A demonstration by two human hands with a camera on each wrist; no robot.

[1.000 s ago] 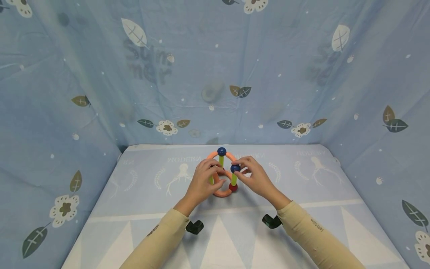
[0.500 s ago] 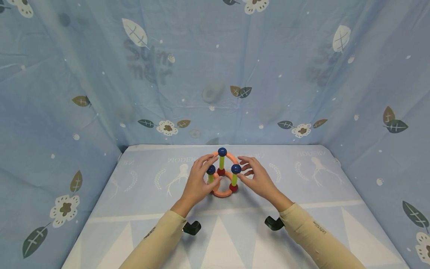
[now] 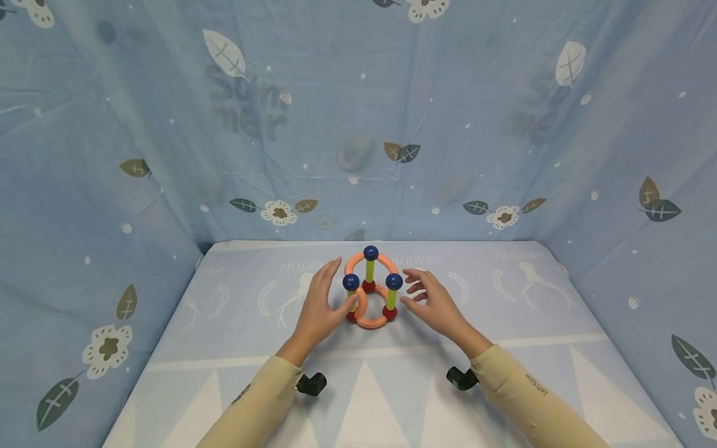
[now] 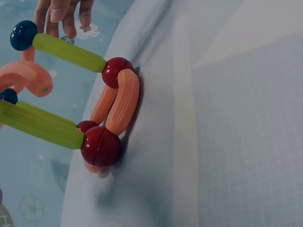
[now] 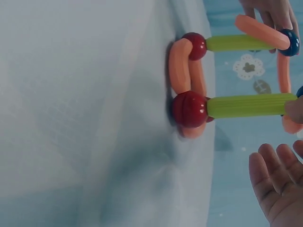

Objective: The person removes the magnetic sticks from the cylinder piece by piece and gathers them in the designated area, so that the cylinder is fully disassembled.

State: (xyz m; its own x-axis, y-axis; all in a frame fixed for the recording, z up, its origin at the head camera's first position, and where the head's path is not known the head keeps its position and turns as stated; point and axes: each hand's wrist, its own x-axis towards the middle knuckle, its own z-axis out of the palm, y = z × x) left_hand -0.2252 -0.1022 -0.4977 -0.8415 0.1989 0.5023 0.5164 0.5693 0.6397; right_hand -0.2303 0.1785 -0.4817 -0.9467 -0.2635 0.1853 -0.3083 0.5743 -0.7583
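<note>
A magnetic ball-and-rod toy stands on the table. Three lime-green rods rise from red balls at its base to blue balls on top. Curved orange rods link the balls into rings. At the front, one orange curved rod slants down from the left blue ball, its other end free. My left hand is spread just left of the toy, thumb by the left green rod. My right hand is apart from the right blue ball, fingers loosely bent, holding nothing.
The pale patterned table cover runs to a blue cloth backdrop behind and at both sides. A dark green fitting shows under the left wrist, and a similar fitting under the right.
Both hands have drawn outward from the toy, the left one further left and the right one off the right blue ball. The toy stays standing in place.
</note>
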